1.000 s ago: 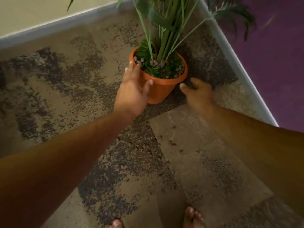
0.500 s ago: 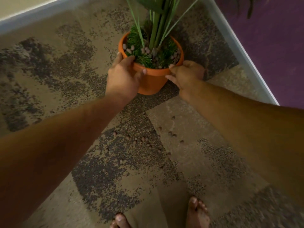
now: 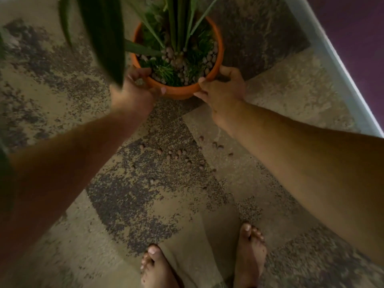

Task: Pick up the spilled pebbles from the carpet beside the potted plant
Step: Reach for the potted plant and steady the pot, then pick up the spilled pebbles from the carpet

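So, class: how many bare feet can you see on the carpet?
2: the left foot at the bottom centre, the right foot just beside it. Both are cut by the frame edge.

The round orange plastic pot [image 3: 182, 92] stood on the mottled beige-and-grey carpet [image 3: 270, 90]; small brown spilled pebbles [image 3: 176, 155] lay before it, between both forearms.

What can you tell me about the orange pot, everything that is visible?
The orange pot is round, smooth, likely plastic or clay, and stands upright on the patterned carpet. It holds green stems, grass-like tufts and brownish pebbles. The left hand and right hand grip its near rim from both sides.
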The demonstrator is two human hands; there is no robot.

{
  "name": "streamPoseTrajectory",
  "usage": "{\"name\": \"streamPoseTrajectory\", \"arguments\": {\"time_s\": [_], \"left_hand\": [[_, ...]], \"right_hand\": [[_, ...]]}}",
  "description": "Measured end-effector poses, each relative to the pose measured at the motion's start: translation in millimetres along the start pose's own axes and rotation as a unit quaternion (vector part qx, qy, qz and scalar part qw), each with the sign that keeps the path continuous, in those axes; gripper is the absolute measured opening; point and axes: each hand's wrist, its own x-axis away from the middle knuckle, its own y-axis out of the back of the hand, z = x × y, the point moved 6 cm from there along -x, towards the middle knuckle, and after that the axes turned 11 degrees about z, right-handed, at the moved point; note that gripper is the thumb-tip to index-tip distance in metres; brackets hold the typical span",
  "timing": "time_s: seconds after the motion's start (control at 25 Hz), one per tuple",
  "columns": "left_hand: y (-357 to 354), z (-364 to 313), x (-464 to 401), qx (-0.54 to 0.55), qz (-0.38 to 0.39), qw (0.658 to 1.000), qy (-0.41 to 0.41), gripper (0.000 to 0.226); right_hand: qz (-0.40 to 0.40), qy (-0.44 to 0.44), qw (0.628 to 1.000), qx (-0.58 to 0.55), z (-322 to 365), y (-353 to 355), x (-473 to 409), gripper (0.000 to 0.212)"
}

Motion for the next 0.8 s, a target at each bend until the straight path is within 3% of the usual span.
{"name": "streamPoseTrajectory", "arguments": {"time_s": [0.2, 0.28, 0.36, 0.48, 0.56, 0.72, 0.8], "left_hand": [[0.4, 4.6, 12.7, -0.011, 0.072, 0.994, -0.085, 0.075], [6.6, 19.3, 24.0, -0.063, 0.061, 0.989, -0.117, 0.073], [11.5, 53.4, 34.9, -0.187, 0.042, 0.975, -0.117, 0.060], [8.7, 120.7, 49.7, -0.330, 0.082, 0.940, -0.014, 0.060], [0.0, 143.1, 57.6, -0.366, 0.114, 0.924, -0.014, 0.066], [-20.6, 162.9, 61.1, -0.488, 0.170, 0.854, -0.065, 0.062], [-27.8, 165.8, 60.7, -0.506, 0.168, 0.843, -0.077, 0.054]], "right_hand": [[0.055, 0.025, 0.998, -0.011, -6.8, 7.2, 3.8, 0.048], [0.061, 0.049, 0.995, 0.064, -9.1, 22.4, 6.7, 0.044], [0.060, 0.077, 0.974, 0.205, -20.8, 44.0, 12.4, 0.033], [0.098, 0.074, 0.890, 0.439, -56.3, 73.3, 17.5, 0.026], [0.113, 0.071, 0.814, 0.565, -78.8, 87.3, 18.1, 0.035], [0.184, 0.098, 0.732, 0.649, -114.4, 74.4, 19.6, 0.055], [0.215, 0.120, 0.688, 0.682, -129.5, 57.7, 21.5, 0.058]]}}
